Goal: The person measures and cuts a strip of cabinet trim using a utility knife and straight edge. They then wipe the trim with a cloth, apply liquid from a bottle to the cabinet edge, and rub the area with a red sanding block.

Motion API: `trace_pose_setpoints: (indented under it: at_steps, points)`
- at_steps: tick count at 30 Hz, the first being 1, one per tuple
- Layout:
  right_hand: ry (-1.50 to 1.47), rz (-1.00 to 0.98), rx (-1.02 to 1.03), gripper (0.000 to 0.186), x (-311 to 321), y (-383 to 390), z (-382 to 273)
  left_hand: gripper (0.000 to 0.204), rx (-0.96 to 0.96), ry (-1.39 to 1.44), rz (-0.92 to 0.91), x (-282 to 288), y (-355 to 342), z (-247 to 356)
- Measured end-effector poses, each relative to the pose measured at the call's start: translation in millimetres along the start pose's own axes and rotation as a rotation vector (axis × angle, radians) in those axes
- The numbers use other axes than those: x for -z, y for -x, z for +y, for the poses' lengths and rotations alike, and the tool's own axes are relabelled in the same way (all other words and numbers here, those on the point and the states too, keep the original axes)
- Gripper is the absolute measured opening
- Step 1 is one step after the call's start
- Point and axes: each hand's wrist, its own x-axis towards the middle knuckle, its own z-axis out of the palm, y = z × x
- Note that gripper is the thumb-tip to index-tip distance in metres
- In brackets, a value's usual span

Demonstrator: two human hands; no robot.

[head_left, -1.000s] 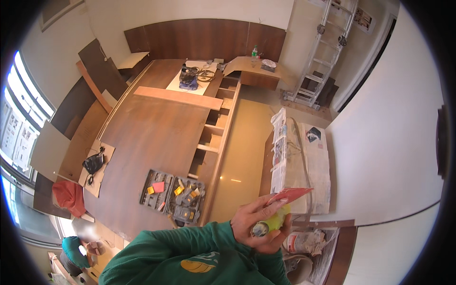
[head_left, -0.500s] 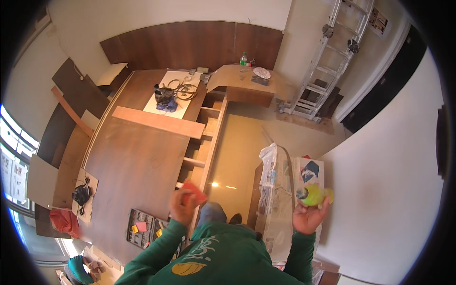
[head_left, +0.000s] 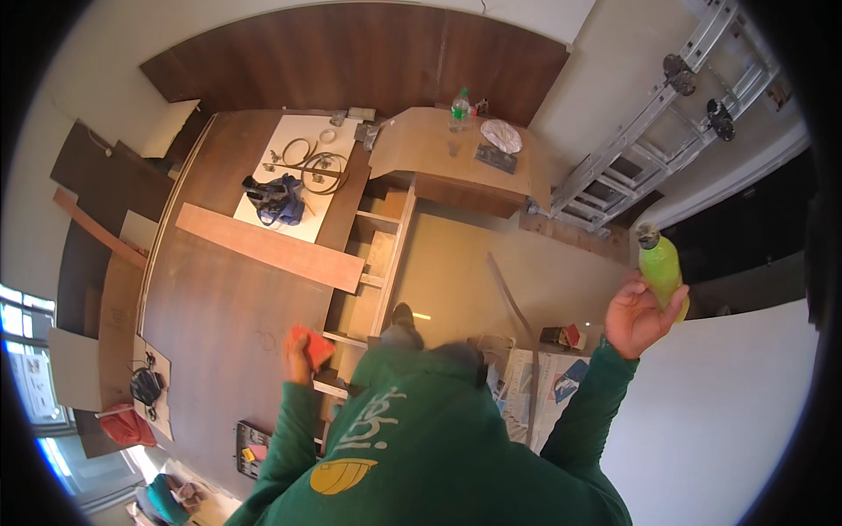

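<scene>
My right hand [head_left: 643,320] is raised at the right. Its fingers are wrapped round the lower part of a yellow-green bottle [head_left: 662,267] with a dark, smeared cap. The bottle stands nearly upright, tilted slightly. Over the near right edge of a large brown wooden panel [head_left: 228,316], my left hand [head_left: 298,361] grips a flat red piece [head_left: 317,346], whose kind I cannot make out. Below that hand, an opened tool case [head_left: 249,449] with small yellow and pink items lies on the panel, partly hidden by my sleeve.
Open wooden compartments [head_left: 373,263] run along the panel's right side. A long reddish board [head_left: 267,247] lies across it, near a blue-black bag [head_left: 279,200]. An aluminium ladder [head_left: 631,167] leans at the far right. A side table [head_left: 421,145] bears a green bottle [head_left: 460,107]. Another person [head_left: 162,500] is at lower left.
My right hand has lifted the bottle up and to the right, from above the covered boxes. The left hand, still holding the red piece, has moved left. The view has shifted forward.
</scene>
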Motion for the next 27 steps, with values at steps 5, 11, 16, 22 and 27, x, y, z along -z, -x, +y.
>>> trace_pose_setpoints:
  at_steps: [5, 11, 16, 22, 27]
  points:
    - [0.137, 0.048, 0.178, 0.039, -2, -110, 10, 0.045, 0.027, -0.439, -0.258, -132, -118, 104]
    - [0.173, 0.105, 0.241, 0.037, 11, -281, 37, 0.044, -0.101, -0.490, -0.427, -333, -215, 125]
    - [0.366, 0.089, 0.285, 0.035, 50, -452, 65, 0.047, -0.180, -0.598, -0.473, -486, -276, 78]
    - [0.214, 0.174, 0.043, 0.034, 41, -625, 81, 0.055, -0.162, -0.787, -0.399, -556, -317, 53]
    - [0.333, 0.239, 0.089, 0.035, 47, -721, 115, 0.058, -0.271, -0.935, -0.204, -499, -356, 18]
